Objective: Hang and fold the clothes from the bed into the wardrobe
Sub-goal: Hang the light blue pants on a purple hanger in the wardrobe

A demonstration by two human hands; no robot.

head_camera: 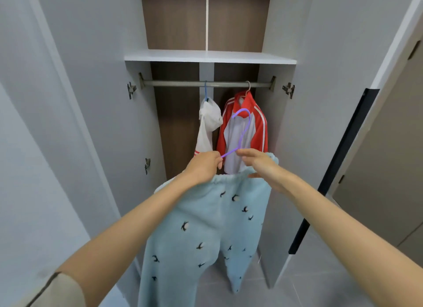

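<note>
As two hands (202,167) (263,167) hold trousers (206,226), two hung garments (207,128) (242,132)

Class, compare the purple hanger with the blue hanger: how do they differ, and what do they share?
The purple hanger is off the rail, gripped by the left hand; the blue hanger hooks on the rail. The purple hanger bears blue pants, whose waistband the right hand holds; the blue hanger bears a white garment. Both are thin and carry clothes.
</note>
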